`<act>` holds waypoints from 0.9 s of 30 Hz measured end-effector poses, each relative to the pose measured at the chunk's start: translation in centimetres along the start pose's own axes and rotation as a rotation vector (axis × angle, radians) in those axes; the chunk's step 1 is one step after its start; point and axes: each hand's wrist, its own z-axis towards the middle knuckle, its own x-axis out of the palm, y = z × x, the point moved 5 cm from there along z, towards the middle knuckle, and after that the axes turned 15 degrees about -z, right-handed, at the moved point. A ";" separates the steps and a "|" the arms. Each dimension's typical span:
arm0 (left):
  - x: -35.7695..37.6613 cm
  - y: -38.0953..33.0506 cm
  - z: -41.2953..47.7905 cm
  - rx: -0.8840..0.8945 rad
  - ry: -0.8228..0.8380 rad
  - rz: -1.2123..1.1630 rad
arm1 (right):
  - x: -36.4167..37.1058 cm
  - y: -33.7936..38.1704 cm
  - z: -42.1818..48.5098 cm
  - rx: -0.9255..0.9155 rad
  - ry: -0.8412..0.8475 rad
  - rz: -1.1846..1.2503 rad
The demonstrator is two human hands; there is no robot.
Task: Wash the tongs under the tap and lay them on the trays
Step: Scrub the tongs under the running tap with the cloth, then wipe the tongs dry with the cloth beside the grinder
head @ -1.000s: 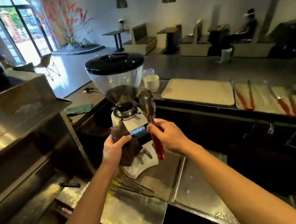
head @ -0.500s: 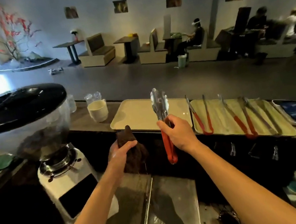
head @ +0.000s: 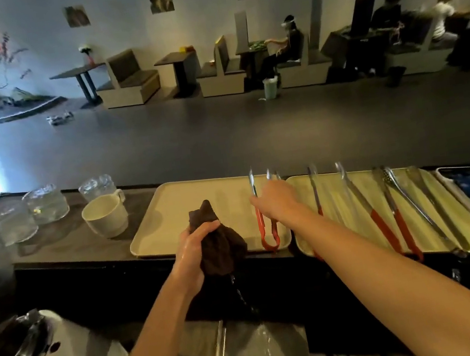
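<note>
A single wide-angle camera on the head looks forward and down from the near side of the counter (head: 62,245). The trays (head: 172,218) lie close ahead at mid-frame; the booths (head: 129,80) sit far off along the back wall.

The right hand (head: 274,202) hides the middle of the red-handled tongs (head: 261,226); its grip is unclear. Left of the pale tray (head: 172,218), the coffee grinder (head: 24,352) is blurred, cropped.
</note>
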 end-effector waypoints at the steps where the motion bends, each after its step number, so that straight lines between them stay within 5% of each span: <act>1: 0.1 0.1 0.4 -0.014 0.001 -0.015 | 0.5 0.0 0.6 -0.010 0.007 -0.036; 13: 0.3 1.2 2.0 -0.065 0.014 -0.032 | 3.4 0.1 1.9 0.047 0.037 -0.051; 18: -0.6 1.0 0.8 -0.047 0.009 -0.049 | 1.7 0.9 -0.1 0.010 -0.013 -0.236; 27: -5.5 -0.4 -5.8 0.005 -0.010 -0.092 | -2.5 8.4 -10.9 -0.153 -0.091 -0.051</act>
